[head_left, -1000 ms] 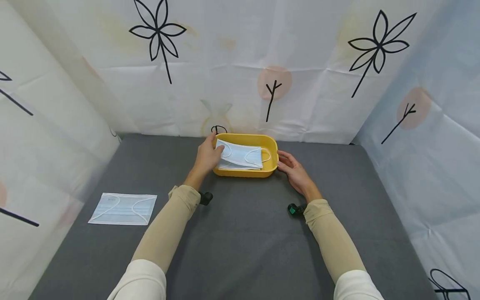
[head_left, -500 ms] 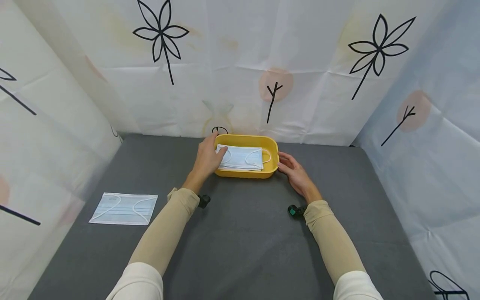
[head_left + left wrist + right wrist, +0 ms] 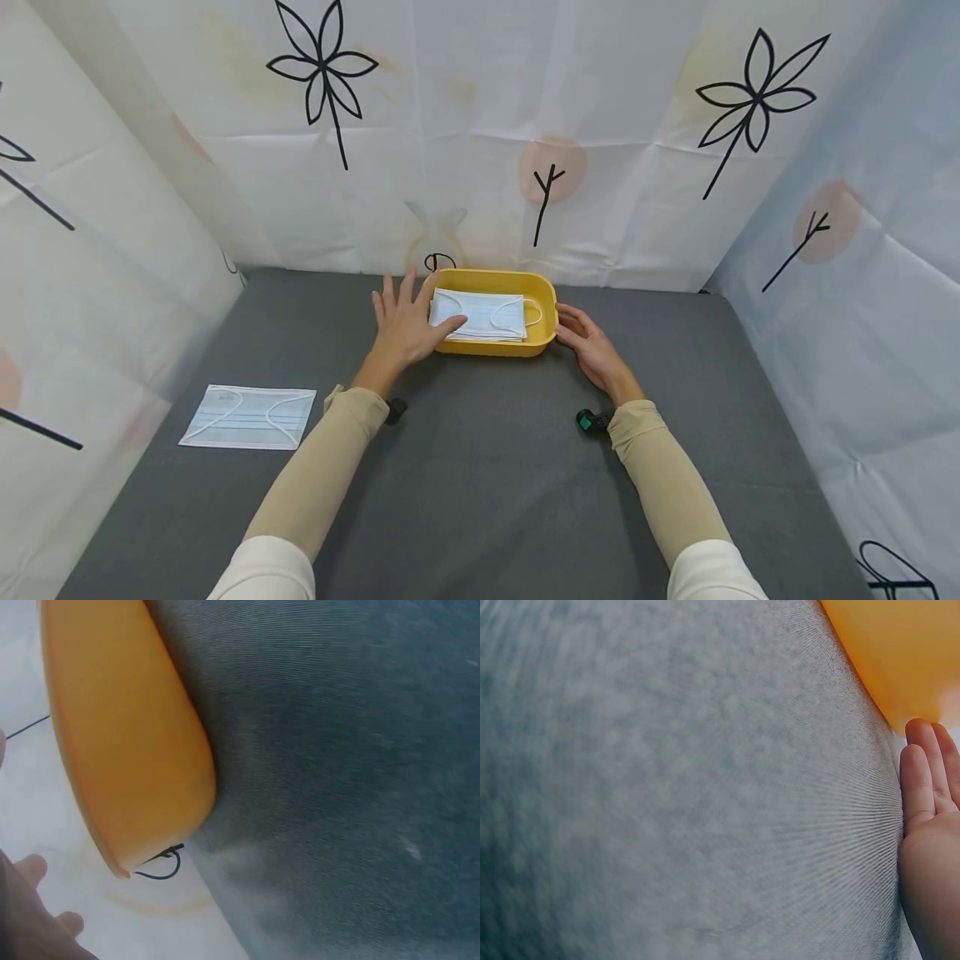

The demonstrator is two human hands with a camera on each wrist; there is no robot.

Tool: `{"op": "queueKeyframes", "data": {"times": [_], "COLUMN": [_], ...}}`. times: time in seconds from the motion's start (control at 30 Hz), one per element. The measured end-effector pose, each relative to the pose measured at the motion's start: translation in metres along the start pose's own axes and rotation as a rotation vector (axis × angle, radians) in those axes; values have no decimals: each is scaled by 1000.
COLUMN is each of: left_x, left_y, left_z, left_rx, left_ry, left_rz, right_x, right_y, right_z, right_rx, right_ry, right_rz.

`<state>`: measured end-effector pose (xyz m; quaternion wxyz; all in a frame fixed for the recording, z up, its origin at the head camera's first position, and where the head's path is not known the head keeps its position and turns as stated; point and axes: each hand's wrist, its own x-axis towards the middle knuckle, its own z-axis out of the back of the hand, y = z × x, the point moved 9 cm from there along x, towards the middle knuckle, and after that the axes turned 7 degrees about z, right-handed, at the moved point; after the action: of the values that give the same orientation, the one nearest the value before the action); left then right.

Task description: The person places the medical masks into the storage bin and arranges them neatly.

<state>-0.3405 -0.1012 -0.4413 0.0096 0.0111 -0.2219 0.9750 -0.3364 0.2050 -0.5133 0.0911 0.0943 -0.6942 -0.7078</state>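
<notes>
A yellow tray stands at the far side of the grey table, with a small stack of light blue face masks lying flat in it, white ear loops on top. My left hand is at the tray's left end, fingers spread wide and holding nothing; its thumb overlaps the left end of the stack. In the left wrist view, fingers of that hand show apart from the tray wall. At the right end, my right hand rests straight fingertips against the tray wall.
Another face mask lies flat on the left of the grey table. White fabric walls with black flower drawings rise at the back and both sides; the tray stands close to the back one.
My left hand has let go of the tray's left end, shifted slightly left and spread its fingers. Before that, the top mask settled flatter on the stack. My right hand stays in place.
</notes>
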Motion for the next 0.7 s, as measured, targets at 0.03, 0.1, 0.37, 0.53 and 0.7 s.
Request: {"op": "queueKeyframes", "data": {"times": [0.03, 0.1, 0.37, 0.53, 0.7], "left_x": [-2, -5, -16, -21, -27], "left_y": [2, 5, 23, 34, 46], "left_z": [-1, -2, 0, 5, 11], "left_rx": [11, 22, 43, 51, 57], "left_ry": [7, 14, 11, 5, 3], "left_rz": [2, 2, 31, 47, 68], "right_x": [0, -1, 1, 3, 5], "right_y": [0, 1, 1, 6, 6], "right_z": [0, -1, 0, 0, 1], "right_rx": [1, 0, -14, -52, -109], "right_ry": [0, 0, 10, 35, 47], "right_rz": [-1, -1, -3, 23, 20]}}
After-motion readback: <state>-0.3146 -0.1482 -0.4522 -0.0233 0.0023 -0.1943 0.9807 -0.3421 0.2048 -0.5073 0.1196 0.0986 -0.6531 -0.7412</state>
